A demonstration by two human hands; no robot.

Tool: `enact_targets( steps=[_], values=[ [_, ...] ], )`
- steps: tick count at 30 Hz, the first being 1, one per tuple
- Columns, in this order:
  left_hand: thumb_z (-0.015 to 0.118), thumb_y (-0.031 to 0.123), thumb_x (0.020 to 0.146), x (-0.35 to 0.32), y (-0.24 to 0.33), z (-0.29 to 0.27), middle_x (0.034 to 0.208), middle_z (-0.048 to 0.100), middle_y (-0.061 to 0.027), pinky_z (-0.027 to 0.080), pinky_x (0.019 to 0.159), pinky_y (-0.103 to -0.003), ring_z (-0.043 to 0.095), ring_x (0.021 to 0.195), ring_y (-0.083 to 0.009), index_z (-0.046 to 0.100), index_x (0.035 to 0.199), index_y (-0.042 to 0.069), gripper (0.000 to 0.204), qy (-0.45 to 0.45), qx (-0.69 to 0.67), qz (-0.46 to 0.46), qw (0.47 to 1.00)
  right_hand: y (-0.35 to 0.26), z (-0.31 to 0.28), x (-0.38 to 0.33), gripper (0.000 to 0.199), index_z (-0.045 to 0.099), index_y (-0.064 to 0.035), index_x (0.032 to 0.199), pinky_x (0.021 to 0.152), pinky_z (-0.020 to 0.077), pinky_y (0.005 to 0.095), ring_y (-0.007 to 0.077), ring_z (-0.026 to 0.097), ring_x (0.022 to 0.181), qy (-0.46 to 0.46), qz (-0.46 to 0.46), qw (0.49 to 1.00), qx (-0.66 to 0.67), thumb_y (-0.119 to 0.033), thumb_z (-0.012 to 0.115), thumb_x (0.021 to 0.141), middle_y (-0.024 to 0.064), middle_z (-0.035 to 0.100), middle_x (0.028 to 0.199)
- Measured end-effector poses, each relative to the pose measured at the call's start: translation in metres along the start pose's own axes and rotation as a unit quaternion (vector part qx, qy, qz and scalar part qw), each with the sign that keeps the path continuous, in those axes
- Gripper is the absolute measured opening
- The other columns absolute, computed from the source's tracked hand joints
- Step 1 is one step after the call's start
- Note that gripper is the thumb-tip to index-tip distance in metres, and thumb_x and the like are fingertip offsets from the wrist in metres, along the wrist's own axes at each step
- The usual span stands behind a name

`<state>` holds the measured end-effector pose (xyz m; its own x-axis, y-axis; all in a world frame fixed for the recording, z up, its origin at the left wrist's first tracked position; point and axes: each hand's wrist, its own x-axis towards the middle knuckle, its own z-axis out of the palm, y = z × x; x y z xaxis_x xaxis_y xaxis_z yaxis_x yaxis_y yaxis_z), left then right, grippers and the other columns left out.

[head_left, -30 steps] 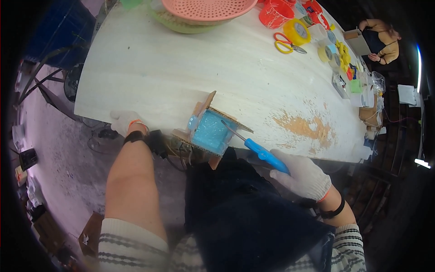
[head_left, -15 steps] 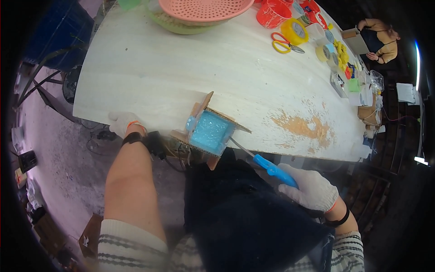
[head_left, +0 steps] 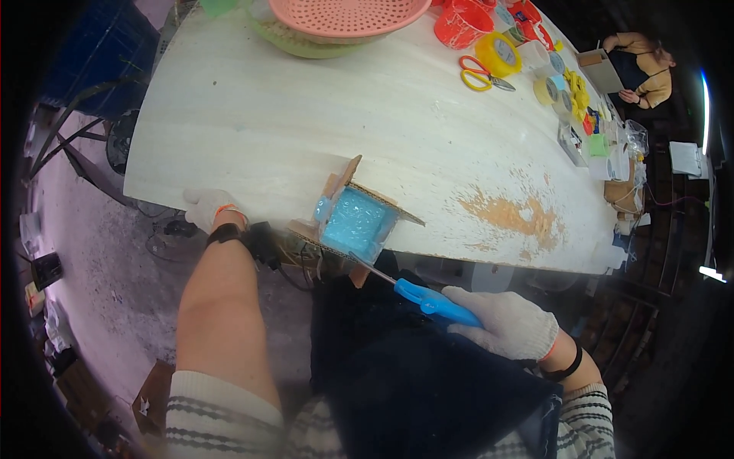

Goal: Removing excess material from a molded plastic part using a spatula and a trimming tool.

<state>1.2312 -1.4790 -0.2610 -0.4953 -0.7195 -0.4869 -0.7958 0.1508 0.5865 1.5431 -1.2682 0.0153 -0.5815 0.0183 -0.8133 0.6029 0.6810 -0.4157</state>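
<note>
An open cardboard box (head_left: 353, 183) with folded-out flaps stands at the near edge of the white table. Glossy blue liquid or gel (head_left: 357, 218) with bubbles on its surface fills it. My right hand (head_left: 511, 323), in a white knit glove, is closed round the blue handle of what looks like a long-necked lighter (head_left: 428, 300). The thin metal neck reaches to the box's near side. My left hand (head_left: 208, 208), gloved too, lies at the table edge left of the box with its fingers extended, holding nothing.
Orange-and-yellow-handled scissors (head_left: 485, 74), a yellow tape roll (head_left: 497, 52) and red cups (head_left: 463, 24) lie at the far right. A pink colander (head_left: 348, 15) rests at the far edge. Another person (head_left: 642, 69) handles a cardboard box beyond the right end.
My right hand has shifted left and slightly down with the lighter. Its tip has moved from the box's right side to the near edge. My left hand stays put.
</note>
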Motion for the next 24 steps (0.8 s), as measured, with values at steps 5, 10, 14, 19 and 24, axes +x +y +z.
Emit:
enact_targets(
  steps=[5,10,14,19,24],
  values=[
    [0.031,0.053,0.101,0.021,-0.012,0.01,0.13,0.056,-0.0279,0.048,0.098,-0.048,0.058,0.117,-0.042,0.041,0.133,-0.006,0.068,-0.004,-0.009,0.02,1.0,-0.006,-0.001,0.009,0.04,0.047,-0.0063,0.123,0.073,0.0525,0.0463,0.0408,0.067,0.084,0.03,-0.011,0.999,0.002,-0.032,0.06,0.095,0.0211,0.066,0.089],
    [0.031,0.053,0.101,0.006,-0.002,0.0,0.13,0.056,-0.0277,0.048,0.098,-0.049,0.058,0.116,-0.0427,0.039,0.135,-0.006,0.068,-0.006,0.002,0.009,1.0,0.0,-0.008,0.012,0.045,0.05,-0.0039,0.127,0.075,0.0526,0.0462,0.0418,0.067,0.085,0.087,0.032,0.996,0.011,-0.032,0.061,0.094,0.0236,0.067,0.092],
    [0.031,0.053,0.101,0.003,-0.002,0.002,0.13,0.056,-0.028,0.048,0.098,-0.049,0.058,0.116,-0.0434,0.038,0.135,-0.006,0.069,-0.006,0.004,0.006,1.0,0.002,-0.006,0.008,0.045,0.05,-0.0051,0.128,0.075,0.0522,0.0466,0.0417,0.066,0.085,0.069,0.045,0.997,0.013,-0.031,0.062,0.094,0.0236,0.066,0.093],
    [0.032,0.054,0.101,0.025,-0.014,0.011,0.13,0.056,-0.0284,0.048,0.097,-0.049,0.058,0.116,-0.0436,0.039,0.135,-0.005,0.068,-0.022,-0.01,0.004,1.0,0.004,-0.01,0.006,0.04,0.052,-0.0065,0.123,0.074,0.0519,0.0459,0.0416,0.066,0.084,0.067,0.065,0.996,0.0,-0.031,0.061,0.093,0.0223,0.066,0.089],
    [0.031,0.054,0.101,0.003,-0.002,0.002,0.131,0.056,-0.0267,0.048,0.097,-0.049,0.058,0.117,-0.0432,0.039,0.135,-0.004,0.068,-0.01,-0.018,0.004,1.0,0.009,-0.003,-0.001,0.032,0.055,-0.0092,0.118,0.074,0.052,0.0448,0.0388,0.067,0.084,0.075,0.048,0.995,0.034,-0.03,0.061,0.094,0.0191,0.067,0.086]
  ],
)
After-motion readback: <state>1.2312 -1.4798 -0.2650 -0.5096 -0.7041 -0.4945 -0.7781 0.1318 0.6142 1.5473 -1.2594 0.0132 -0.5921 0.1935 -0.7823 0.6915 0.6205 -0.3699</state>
